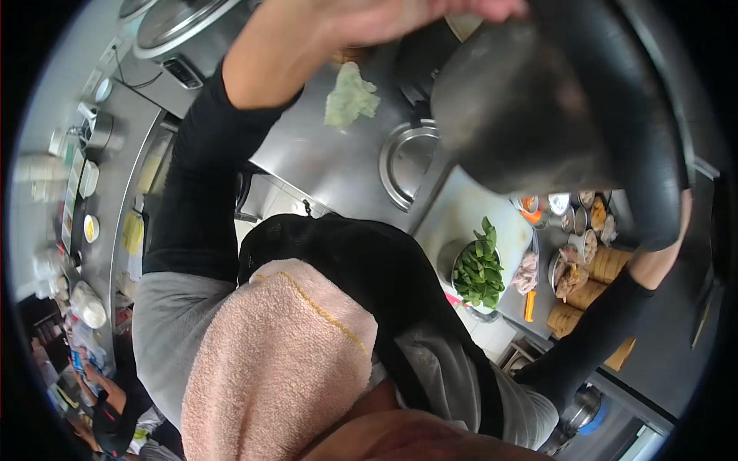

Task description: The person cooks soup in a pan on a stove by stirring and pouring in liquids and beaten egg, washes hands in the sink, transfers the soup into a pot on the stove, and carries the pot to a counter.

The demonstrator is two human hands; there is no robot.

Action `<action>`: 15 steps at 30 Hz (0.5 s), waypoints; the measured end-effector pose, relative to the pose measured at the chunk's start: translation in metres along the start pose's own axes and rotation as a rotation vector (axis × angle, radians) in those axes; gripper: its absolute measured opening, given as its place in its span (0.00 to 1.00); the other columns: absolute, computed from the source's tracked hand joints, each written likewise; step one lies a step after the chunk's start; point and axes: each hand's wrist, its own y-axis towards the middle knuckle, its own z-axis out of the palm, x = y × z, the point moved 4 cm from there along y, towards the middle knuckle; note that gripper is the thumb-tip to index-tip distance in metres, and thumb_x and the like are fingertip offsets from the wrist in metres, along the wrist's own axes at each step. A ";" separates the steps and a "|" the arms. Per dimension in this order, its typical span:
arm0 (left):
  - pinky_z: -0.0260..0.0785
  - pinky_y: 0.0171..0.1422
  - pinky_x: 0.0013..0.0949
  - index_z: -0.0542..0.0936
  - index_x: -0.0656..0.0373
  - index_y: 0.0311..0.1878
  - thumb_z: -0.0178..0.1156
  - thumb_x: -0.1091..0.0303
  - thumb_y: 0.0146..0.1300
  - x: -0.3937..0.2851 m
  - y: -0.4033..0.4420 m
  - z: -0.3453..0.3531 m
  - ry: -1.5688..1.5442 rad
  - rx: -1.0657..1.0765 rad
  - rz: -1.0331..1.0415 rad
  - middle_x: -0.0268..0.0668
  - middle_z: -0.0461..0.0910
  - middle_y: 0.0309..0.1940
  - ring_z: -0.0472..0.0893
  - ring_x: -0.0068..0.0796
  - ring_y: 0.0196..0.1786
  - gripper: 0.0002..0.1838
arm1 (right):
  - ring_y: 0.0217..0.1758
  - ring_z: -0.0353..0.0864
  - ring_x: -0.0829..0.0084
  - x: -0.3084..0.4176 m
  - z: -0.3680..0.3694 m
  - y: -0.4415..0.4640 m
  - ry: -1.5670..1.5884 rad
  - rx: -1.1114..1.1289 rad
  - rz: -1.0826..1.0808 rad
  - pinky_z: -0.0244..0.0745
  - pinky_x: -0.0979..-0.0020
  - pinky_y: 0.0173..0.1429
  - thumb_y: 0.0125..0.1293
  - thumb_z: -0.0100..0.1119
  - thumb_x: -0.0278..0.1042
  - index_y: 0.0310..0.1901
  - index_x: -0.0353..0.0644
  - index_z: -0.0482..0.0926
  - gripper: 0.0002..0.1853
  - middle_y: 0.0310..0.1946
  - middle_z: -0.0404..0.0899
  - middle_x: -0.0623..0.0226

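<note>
A large dark metal pot (pixel 523 115), blurred and tilted, is raised at the upper right. I cannot make out its full shape. My left hand (pixel 392 19) reaches across the top to its upper edge, fingers closed there, partly cut off by the frame. At the right side, my right hand (pixel 686 211) supports the pot, its fingers mostly hidden behind the wall. Below the pot, a bowl of green leaves (pixel 478 269) stands at the edge of a white cutting board (pixel 461 200).
A pale green cloth (pixel 351 96) and a round metal lid (pixel 407 165) lie on the steel counter (pixel 307 154). Bamboo steamers (pixel 588 296), an orange-handled tool (pixel 530 306) and several small bowls (pixel 576 219) are at right. Another person (pixel 115 415) stands at lower left.
</note>
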 end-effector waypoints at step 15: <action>0.53 0.17 0.20 0.79 0.55 0.40 0.51 0.42 0.73 0.028 -0.309 -0.128 0.365 -1.030 -0.295 0.24 0.76 0.22 0.67 0.13 0.16 0.24 | 0.39 0.84 0.71 -0.144 0.310 -0.171 0.613 0.851 0.386 0.81 0.67 0.41 0.79 0.45 0.43 0.56 0.41 0.74 0.16 0.44 0.83 0.64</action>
